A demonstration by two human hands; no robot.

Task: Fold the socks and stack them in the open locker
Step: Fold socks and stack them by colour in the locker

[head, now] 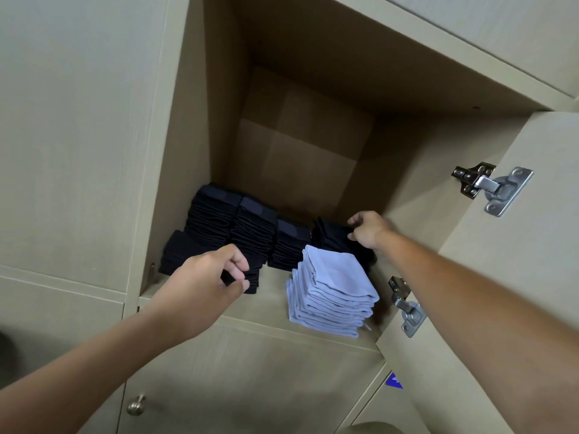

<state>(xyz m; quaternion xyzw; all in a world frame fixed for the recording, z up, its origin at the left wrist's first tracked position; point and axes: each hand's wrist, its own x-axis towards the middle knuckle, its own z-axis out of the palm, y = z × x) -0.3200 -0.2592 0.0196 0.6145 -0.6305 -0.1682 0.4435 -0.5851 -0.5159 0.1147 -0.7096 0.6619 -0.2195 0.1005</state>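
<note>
I see the open locker (313,98), smooth beige board, holding ribbed black sock stacks (250,233) in a row and a soft light-blue stack (335,296) in front. My left hand (200,277) pinches a black folded sock (250,281); my right hand (366,230) grips the rightmost black stack (332,236).

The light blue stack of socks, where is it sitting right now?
The light blue stack sits at the front right of the locker shelf, just in front of the dark stacks and below the right hand.
</note>
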